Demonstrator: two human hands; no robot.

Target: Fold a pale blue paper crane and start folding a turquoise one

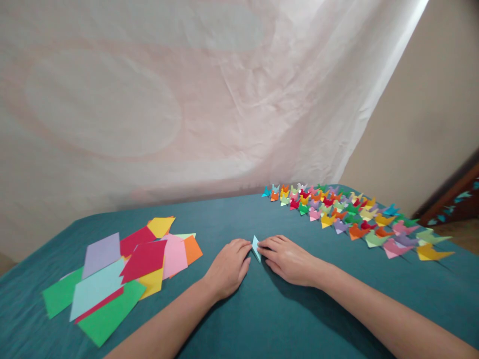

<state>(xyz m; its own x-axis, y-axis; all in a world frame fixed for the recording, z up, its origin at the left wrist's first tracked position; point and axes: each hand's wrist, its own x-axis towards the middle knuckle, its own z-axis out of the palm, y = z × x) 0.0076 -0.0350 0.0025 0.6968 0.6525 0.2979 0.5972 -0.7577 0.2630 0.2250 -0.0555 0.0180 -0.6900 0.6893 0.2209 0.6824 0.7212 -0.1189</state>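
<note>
Left hand (227, 265) palm down, fingers bent and close together, tips at the left edge of a folded paper (256, 248); right hand (286, 260) opposite, fingertips laid on its right side. Whether either pinches it, cannot tell.

From the left: dark teal cloth (22, 299), matte, faintly rippled at that end. On it, sheets (100, 286) lie flat and loosely overlapped, straight-edged, four-cornered: green, lilac, pale blue, crimson, yellow, pink, orange. Mid-cloth, between the hands, the paper: pale blue, small, a narrow pointed diamond in outline. Behind, a pale pinkish drape (209, 114), wrinkled, bearing faint rounded shapes. Right: folded paper birds (328, 221), crisp, sharp-pointed, many-coloured, in slanting rows. Far right: plain beige wall (422, 114).
</note>
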